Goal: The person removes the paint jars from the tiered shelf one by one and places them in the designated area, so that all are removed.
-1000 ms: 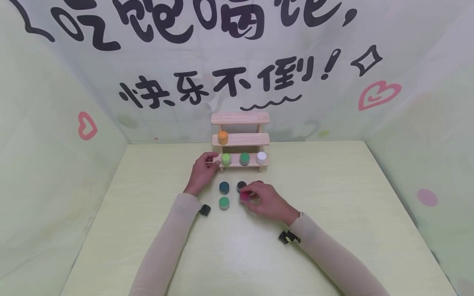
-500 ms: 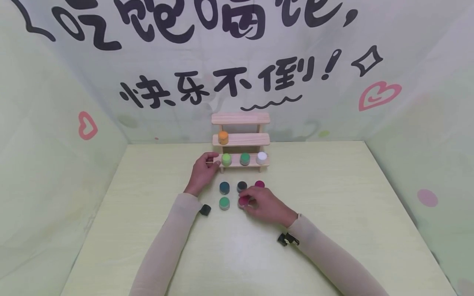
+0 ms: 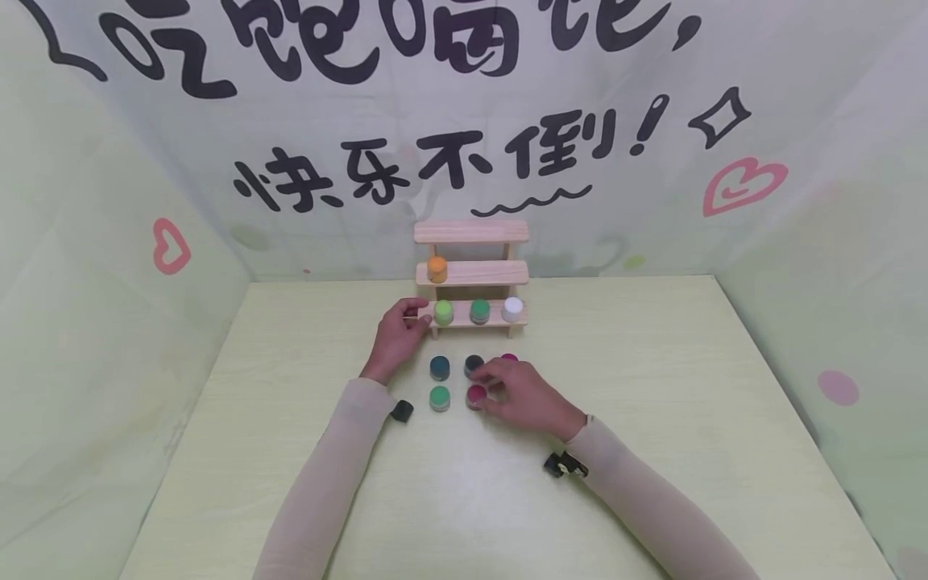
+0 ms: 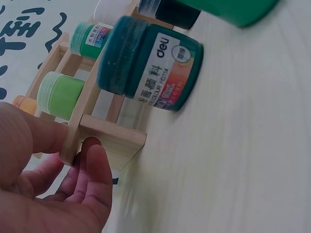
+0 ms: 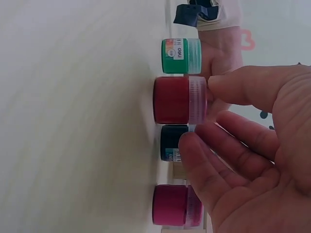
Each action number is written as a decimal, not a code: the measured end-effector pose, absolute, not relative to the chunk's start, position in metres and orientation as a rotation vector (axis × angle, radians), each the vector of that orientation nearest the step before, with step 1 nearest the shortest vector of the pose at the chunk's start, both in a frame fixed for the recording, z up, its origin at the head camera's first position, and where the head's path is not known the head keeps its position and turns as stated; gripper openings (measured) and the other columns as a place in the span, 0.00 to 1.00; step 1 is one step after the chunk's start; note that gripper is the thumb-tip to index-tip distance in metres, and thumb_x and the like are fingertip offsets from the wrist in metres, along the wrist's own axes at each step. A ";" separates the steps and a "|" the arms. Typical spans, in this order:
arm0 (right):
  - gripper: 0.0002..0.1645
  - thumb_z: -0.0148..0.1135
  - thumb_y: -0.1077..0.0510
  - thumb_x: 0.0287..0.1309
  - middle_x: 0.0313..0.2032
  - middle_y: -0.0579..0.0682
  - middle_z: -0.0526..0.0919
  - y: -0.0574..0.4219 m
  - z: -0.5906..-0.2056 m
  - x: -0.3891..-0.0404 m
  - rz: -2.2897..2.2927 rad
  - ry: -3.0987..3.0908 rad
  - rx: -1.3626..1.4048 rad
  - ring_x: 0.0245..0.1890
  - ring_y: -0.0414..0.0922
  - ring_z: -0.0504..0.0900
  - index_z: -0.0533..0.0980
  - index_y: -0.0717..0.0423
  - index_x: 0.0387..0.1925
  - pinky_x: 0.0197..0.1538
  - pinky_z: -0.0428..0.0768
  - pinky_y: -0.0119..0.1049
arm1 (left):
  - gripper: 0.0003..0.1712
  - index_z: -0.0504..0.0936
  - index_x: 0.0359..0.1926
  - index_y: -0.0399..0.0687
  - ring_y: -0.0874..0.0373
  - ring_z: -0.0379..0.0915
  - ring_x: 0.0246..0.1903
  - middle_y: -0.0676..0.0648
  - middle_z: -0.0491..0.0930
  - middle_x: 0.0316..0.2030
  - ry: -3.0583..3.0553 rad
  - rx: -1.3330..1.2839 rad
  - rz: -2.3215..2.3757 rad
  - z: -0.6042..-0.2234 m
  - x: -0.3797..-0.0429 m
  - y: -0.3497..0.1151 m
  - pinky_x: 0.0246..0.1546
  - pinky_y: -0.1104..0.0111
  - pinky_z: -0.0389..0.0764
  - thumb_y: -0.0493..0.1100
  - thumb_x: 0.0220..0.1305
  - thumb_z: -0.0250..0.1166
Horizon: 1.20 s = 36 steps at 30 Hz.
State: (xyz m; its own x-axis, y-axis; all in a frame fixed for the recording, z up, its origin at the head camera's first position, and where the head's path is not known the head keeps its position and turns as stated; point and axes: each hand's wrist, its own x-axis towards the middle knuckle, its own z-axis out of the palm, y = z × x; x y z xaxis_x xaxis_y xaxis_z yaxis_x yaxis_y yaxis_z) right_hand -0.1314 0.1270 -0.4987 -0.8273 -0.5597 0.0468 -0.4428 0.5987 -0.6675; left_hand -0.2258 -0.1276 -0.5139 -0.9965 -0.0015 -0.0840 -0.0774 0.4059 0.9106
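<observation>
My left hand [image 3: 397, 337] pinches the left end of the lowest shelf of a small wooden three-step rack [image 3: 471, 234]; the left wrist view shows thumb and fingers round the plank. My right hand [image 3: 532, 399] hovers beside a red paint jar [image 5: 171, 100] standing on the table, thumb near its lid and fingers spread apart. Close to these fingers are a dark paint jar [image 3: 474, 364] and a magenta paint jar [image 5: 170, 205], partly hidden by the hand in the head view. A teal paint jar [image 3: 439, 367] and a green paint jar [image 3: 439, 397] stand to the left.
On the rack's lowest shelf are a light green jar [image 3: 443, 312], a darker green jar [image 3: 480, 312] and a white-lidded jar [image 3: 512, 309]. An orange jar [image 3: 437, 270] sits on the middle shelf. Behind the pale table [image 3: 616, 346] hangs a printed cloth [image 3: 348, 242].
My right hand has lowered the red jar onto the table, in line with the green one, and its fingers have come away from it. The left hand has kept its place.
</observation>
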 end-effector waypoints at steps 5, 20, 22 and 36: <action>0.22 0.71 0.52 0.62 0.51 0.49 0.85 0.126 -0.493 -0.134 -1.129 2.604 -0.846 0.49 0.45 0.85 0.81 0.54 0.55 0.54 0.84 0.40 | 0.19 0.77 0.61 0.53 0.49 0.78 0.52 0.45 0.77 0.56 2.562 -0.089 1.677 -0.515 -0.227 -0.128 0.54 0.56 0.81 0.47 0.72 0.63; 0.20 0.69 0.53 0.62 0.50 0.50 0.86 0.121 -0.477 -0.149 -1.178 2.642 -0.866 0.47 0.48 0.85 0.81 0.52 0.54 0.52 0.85 0.44 | 0.20 0.77 0.61 0.55 0.50 0.77 0.52 0.47 0.76 0.56 2.552 -0.112 1.650 -0.513 -0.228 -0.128 0.54 0.56 0.81 0.49 0.72 0.63; 0.19 0.69 0.54 0.62 0.50 0.50 0.86 0.120 -0.476 -0.152 -1.194 2.649 -0.878 0.47 0.48 0.86 0.81 0.52 0.54 0.51 0.86 0.44 | 0.19 0.77 0.61 0.55 0.50 0.77 0.52 0.47 0.76 0.56 2.547 -0.120 1.646 -0.513 -0.228 -0.128 0.54 0.56 0.81 0.49 0.72 0.63; 0.19 0.69 0.56 0.62 0.49 0.50 0.85 0.104 -0.457 -0.178 -1.282 2.686 -0.920 0.51 0.52 0.85 0.81 0.52 0.54 0.52 0.86 0.43 | 0.19 0.78 0.60 0.57 0.50 0.77 0.52 0.47 0.77 0.56 2.525 -0.141 1.647 -0.513 -0.230 -0.129 0.55 0.56 0.81 0.50 0.71 0.63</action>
